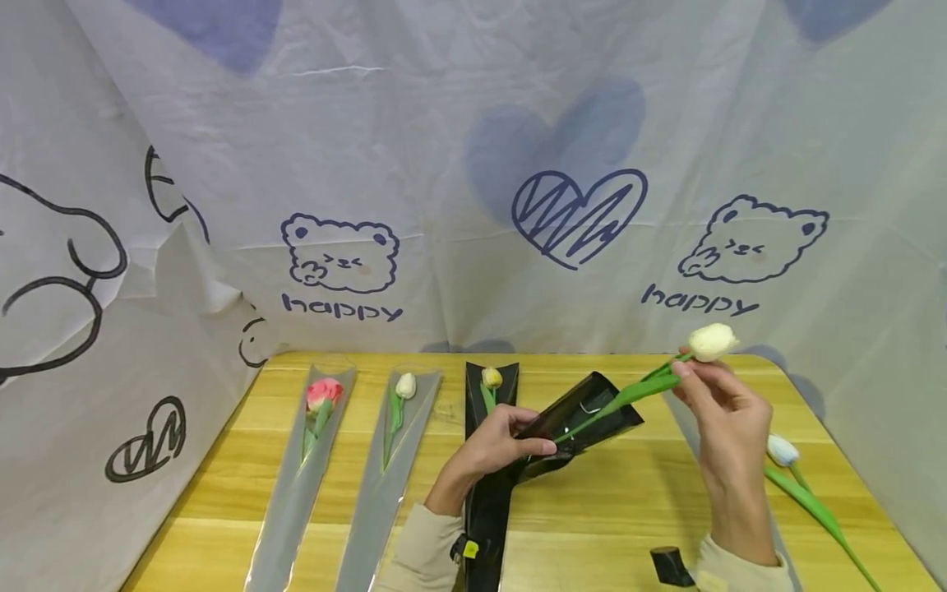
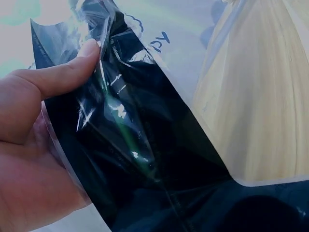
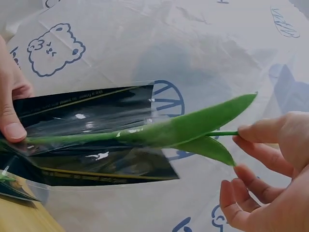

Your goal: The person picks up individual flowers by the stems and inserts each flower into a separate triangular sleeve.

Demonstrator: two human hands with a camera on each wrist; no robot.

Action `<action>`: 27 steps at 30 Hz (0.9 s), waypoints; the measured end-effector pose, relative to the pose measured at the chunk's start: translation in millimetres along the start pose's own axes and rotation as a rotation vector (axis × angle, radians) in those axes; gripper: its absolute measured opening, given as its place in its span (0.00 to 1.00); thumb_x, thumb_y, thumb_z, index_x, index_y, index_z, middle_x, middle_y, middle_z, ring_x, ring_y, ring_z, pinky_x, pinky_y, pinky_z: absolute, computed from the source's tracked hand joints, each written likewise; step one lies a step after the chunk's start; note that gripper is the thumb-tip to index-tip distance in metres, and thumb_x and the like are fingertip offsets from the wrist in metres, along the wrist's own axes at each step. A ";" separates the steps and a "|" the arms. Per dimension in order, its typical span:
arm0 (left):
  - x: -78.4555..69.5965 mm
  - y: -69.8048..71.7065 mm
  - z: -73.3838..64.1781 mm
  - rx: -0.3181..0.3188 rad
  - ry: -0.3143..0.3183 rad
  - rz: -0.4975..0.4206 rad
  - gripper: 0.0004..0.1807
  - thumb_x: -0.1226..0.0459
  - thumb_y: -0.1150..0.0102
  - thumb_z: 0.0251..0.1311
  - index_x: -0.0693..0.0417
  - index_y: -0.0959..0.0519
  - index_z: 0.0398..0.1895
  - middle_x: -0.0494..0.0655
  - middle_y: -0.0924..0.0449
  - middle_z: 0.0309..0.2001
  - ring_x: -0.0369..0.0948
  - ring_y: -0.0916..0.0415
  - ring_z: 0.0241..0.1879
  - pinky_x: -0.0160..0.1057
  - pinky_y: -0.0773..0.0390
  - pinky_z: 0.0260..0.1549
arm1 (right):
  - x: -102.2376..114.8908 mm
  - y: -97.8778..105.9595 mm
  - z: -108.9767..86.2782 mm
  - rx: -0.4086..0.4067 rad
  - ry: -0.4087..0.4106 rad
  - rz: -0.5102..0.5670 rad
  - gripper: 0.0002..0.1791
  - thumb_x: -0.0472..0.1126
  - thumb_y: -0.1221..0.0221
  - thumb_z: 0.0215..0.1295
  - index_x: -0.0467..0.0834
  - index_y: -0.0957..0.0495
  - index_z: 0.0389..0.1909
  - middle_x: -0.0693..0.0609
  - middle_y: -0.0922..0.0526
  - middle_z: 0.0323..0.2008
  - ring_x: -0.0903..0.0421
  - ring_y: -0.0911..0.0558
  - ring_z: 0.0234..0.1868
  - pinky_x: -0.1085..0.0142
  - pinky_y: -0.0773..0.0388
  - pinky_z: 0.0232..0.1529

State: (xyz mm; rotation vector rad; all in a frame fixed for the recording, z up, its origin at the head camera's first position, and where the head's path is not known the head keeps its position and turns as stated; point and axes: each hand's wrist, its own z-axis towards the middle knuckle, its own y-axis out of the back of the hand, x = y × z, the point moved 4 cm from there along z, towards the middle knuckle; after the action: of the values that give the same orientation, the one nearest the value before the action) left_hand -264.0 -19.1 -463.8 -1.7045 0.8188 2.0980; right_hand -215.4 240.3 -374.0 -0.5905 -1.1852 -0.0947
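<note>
In the head view my left hand (image 1: pixel 491 448) grips a black flower sleeve (image 1: pixel 592 411) with a clear front, its wide mouth tilted up to the right. The left wrist view shows the thumb (image 2: pixel 72 72) pressed on the clear film. My right hand (image 1: pixel 728 419) pinches the stem of a white tulip (image 1: pixel 713 342) just below its bloom. The lower stem and part of the green leaves (image 3: pixel 193 123) lie inside the sleeve, and the leaf tips stick out of its mouth. The bloom is outside the right wrist view.
On the wooden table (image 1: pixel 614 526) lie grey sleeves with a pink flower (image 1: pixel 324 395) and a white tulip (image 1: pixel 405 386). Beside them is a black sleeve (image 1: pixel 484 510) with a yellow tulip (image 1: pixel 491 377). At right lies a loose pale tulip (image 1: pixel 783 450). A patterned cloth (image 1: pixel 444 148) hangs behind.
</note>
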 end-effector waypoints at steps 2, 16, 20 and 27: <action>-1.9 -0.9 -0.3 0.006 0.008 -0.004 0.07 0.69 0.32 0.65 0.62 0.14 0.44 0.45 0.16 0.31 0.38 0.24 0.27 0.32 0.26 0.32 | 0.2 -1.7 -1.5 0.041 -0.004 -0.029 0.08 0.25 0.33 0.64 0.22 0.17 0.38 0.42 0.16 0.52 0.51 0.19 0.55 0.69 0.19 0.48; -19.7 -11.9 -1.0 0.014 0.045 -0.086 0.13 0.67 0.31 0.65 0.59 0.14 0.52 0.48 0.13 0.36 0.41 0.18 0.31 0.37 0.21 0.34 | -5.6 -17.6 -14.0 0.423 -0.038 -0.382 0.11 0.36 0.32 0.67 0.31 0.14 0.43 0.54 0.13 0.48 0.59 0.18 0.56 0.71 0.20 0.49; -19.6 -10.0 -2.3 0.071 0.043 -0.045 0.17 0.64 0.33 0.68 0.56 0.17 0.58 0.49 0.14 0.45 0.36 0.21 0.37 0.36 0.23 0.41 | -5.4 -15.2 -12.8 0.404 -0.065 -0.371 0.08 0.34 0.32 0.67 0.33 0.13 0.43 0.57 0.12 0.41 0.63 0.15 0.44 0.71 0.18 0.43; -15.1 -3.0 -5.8 0.197 0.011 -0.008 0.20 0.67 0.39 0.72 0.59 0.22 0.65 0.50 0.16 0.51 0.35 0.20 0.43 0.35 0.22 0.47 | -0.7 -6.2 -7.9 0.269 -0.097 -0.254 0.08 0.33 0.31 0.66 0.33 0.13 0.42 0.56 0.13 0.41 0.63 0.16 0.43 0.73 0.20 0.42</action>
State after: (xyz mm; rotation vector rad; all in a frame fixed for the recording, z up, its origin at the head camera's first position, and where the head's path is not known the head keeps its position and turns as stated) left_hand -254.1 -18.6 -450.7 -1.6139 0.9852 1.9326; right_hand -211.3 231.0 -374.2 -0.2088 -1.3376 -0.1211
